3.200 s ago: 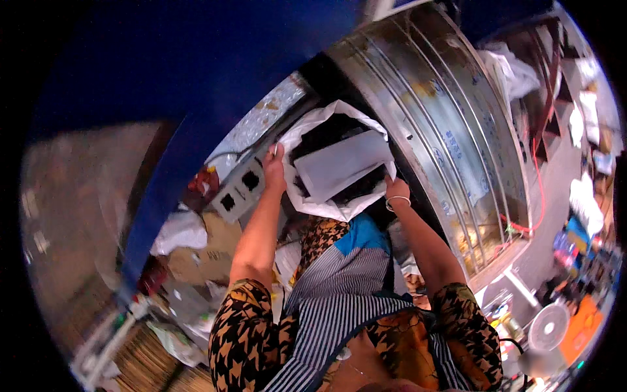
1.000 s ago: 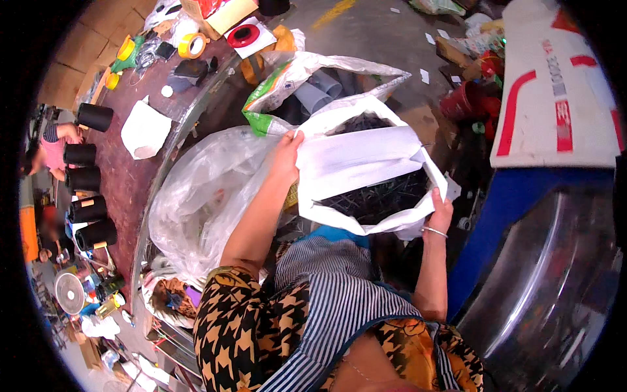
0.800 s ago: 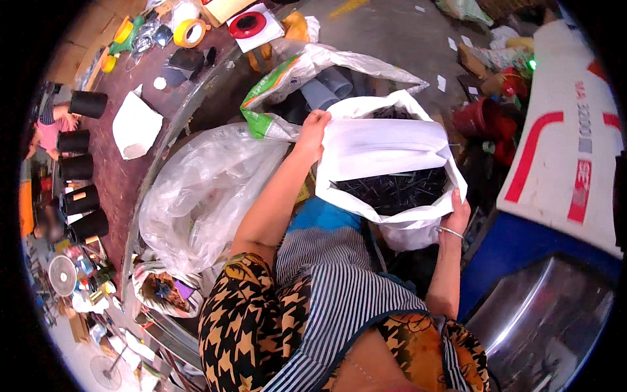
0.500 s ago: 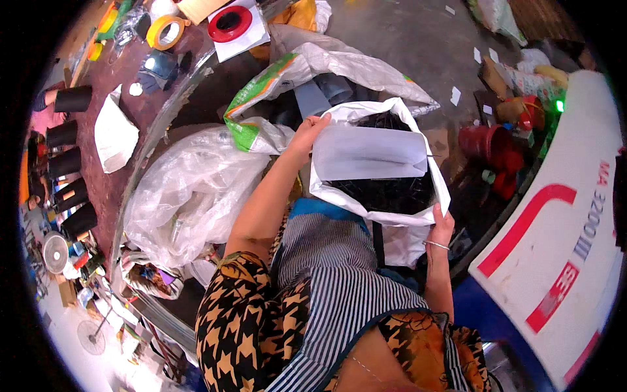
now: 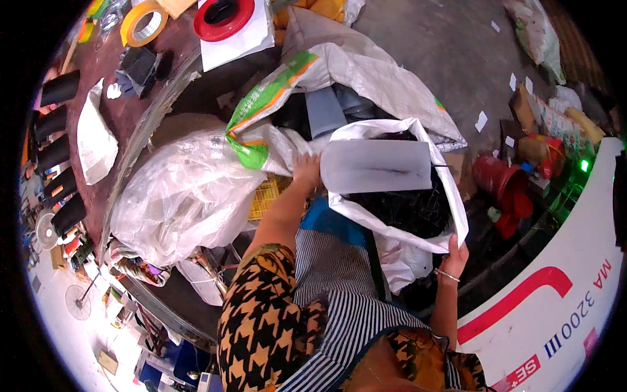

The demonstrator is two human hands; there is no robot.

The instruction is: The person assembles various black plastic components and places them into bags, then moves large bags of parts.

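Above my lap: white woven sack [image 5: 392,166] of black parts, held open. My left hand [image 5: 305,171] fingers clench its near-left rim; right hand [image 5: 455,255] fingers clench its lower-right rim.

White sack [image 5: 450,215], black contents. Woven sack [image 5: 366,72]: white with green and orange print. Clear plastic bag [image 5: 183,196], milky. Yellow crate [image 5: 266,196]. Red bucket [image 5: 499,186]. Red reel [image 5: 223,16]; yellow tape roll [image 5: 147,19]. Sleeve [image 5: 261,313]: black and orange houndstooth. Apron [image 5: 339,294]: blue-white stripes.
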